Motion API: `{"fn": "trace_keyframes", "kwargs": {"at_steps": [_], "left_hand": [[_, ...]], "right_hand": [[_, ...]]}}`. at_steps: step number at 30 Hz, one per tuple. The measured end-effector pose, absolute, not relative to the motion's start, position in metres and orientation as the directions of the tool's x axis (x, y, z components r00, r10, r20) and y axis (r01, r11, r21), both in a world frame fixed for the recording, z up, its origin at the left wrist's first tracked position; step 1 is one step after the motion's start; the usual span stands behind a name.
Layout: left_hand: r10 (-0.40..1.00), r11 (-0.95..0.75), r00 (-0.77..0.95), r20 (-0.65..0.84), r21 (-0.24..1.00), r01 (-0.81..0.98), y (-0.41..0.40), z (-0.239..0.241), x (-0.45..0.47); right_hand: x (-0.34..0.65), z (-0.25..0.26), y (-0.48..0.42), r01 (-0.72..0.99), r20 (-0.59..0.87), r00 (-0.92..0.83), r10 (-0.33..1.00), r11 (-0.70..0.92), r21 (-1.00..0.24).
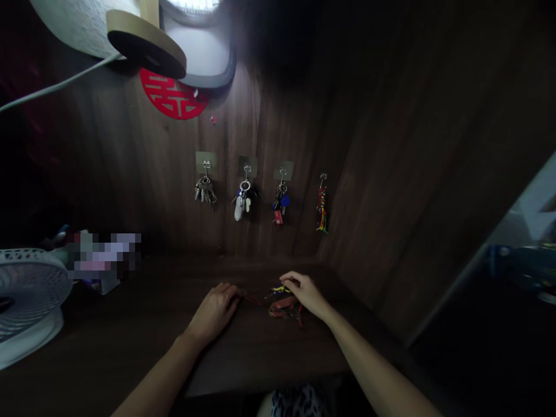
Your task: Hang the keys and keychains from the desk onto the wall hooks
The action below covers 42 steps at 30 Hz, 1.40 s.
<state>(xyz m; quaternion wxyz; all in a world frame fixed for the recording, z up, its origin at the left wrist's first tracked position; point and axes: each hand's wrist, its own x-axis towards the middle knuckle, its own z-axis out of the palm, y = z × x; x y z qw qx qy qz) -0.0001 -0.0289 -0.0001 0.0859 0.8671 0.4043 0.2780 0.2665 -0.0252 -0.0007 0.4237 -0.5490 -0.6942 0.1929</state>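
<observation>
My left hand [215,310] lies on the dark wooden desk top, palm down, fingers stretched forward and the thumb a little apart. A thin dark-red cord [252,299] lies by its fingertips; whether they touch it is too dim to tell. My right hand [306,293] is closed in a pinch at a small yellow braided cord [280,289], which has dark pieces at its left end. Just below that hand, a brownish-red strap [282,307] lies looped on the desk, with a red strip [300,315] beside it.
Several bunches of keys [205,190] hang from hooks on the back panel, with a colourful beaded cord [322,208] on the rightmost hook. A white fan [30,295] stands at left. Overhead are a lit lamp [197,49] and a round-headed stand [147,43]. A red paper cutout [174,98] is on the panel.
</observation>
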Motion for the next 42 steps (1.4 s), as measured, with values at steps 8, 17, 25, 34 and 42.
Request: {"fn": "trace_keyframes", "kwargs": {"at_steps": [8,17,25,34,42], "left_hand": [[0.752,-0.650,0.501,0.427,0.360,0.669,-0.029,-0.003,-0.002],[0.780,-0.615,0.459,0.425,0.386,0.687,-0.026,-0.004,-0.002],[0.871,-0.467,0.116,0.477,0.733,0.494,-0.015,-0.005,-0.011],[0.988,-0.152,-0.015,0.151,0.972,-0.179,-0.008,-0.002,-0.022],[0.972,-0.119,0.159,0.174,0.944,-0.307,-0.019,0.002,-0.013]], "right_hand": [[0.233,-0.005,-0.024,0.700,0.420,-0.140,0.897,0.390,-0.598],[0.192,-0.012,-0.009,0.714,0.450,-0.189,0.873,0.437,-0.547],[0.179,-0.016,-0.003,0.736,0.450,-0.161,0.878,0.411,-0.538],[0.176,-0.012,-0.014,0.789,0.557,-0.222,0.800,0.483,-0.380],[0.163,0.005,-0.038,0.732,0.722,-0.342,0.601,0.652,-0.197]]}}
